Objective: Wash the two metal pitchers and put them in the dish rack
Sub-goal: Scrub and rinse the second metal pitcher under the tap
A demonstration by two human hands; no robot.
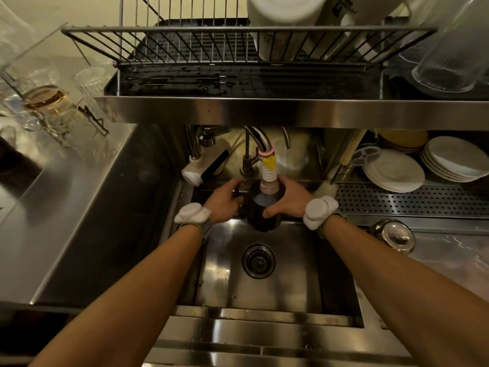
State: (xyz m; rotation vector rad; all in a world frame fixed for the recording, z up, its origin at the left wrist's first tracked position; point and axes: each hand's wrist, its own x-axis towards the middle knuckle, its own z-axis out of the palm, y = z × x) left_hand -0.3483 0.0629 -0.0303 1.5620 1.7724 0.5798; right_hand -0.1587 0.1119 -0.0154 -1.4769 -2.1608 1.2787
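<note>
I hold the dark metal pitcher (264,210) up over the sink (264,292). The tap's white nozzle (268,176) pokes into its top. My right hand (287,201) wraps round its right side. My left hand (225,200) grips its left side. The dish rack (238,49) sits up on the far shelf. White plates (394,173) are stacked on the right.

1 wide-angle view from the person's head looks forward and steeply down into the sink (264,295), close over it, with the dish rack (185,29) across the top.
</note>
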